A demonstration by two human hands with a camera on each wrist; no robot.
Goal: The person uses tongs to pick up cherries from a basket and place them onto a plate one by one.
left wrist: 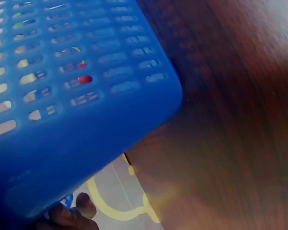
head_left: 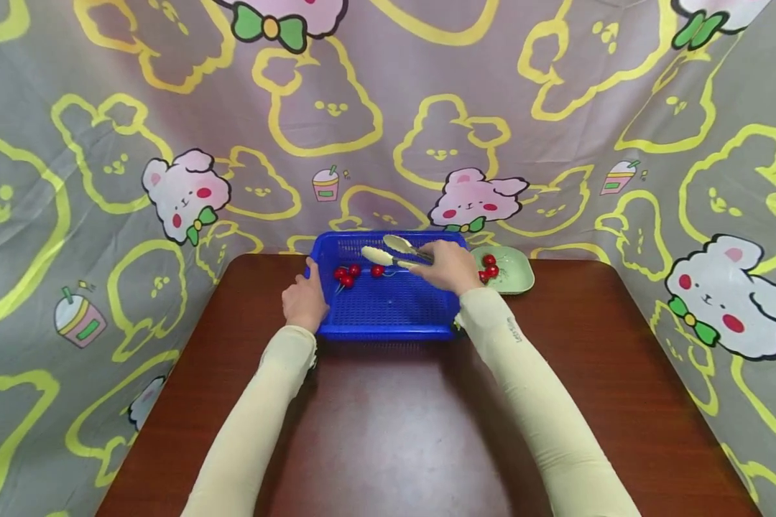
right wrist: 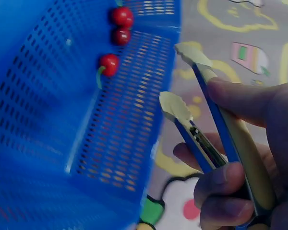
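A blue plastic basket (head_left: 388, 333) with slotted sides stands at the back of the table. My left hand (head_left: 305, 300) grips its left rim; in the left wrist view a few fingertips (left wrist: 86, 206) show at the basket's edge. Inside, several red cherries (head_left: 347, 281) with green stems lie towards the left and back. My right hand (head_left: 449, 267) holds cream-tipped tongs (right wrist: 252, 167) over the basket's back right part. Nothing sits between the tongs' tips, which are spread apart and point left.
To the right of the basket, a pale green dish (head_left: 520, 276) holds a few more red cherries (head_left: 489, 260), partly behind my right hand. The brown wooden table (head_left: 575, 345) ends at a patterned curtain (head_left: 388, 72) that closes in the back and both sides.
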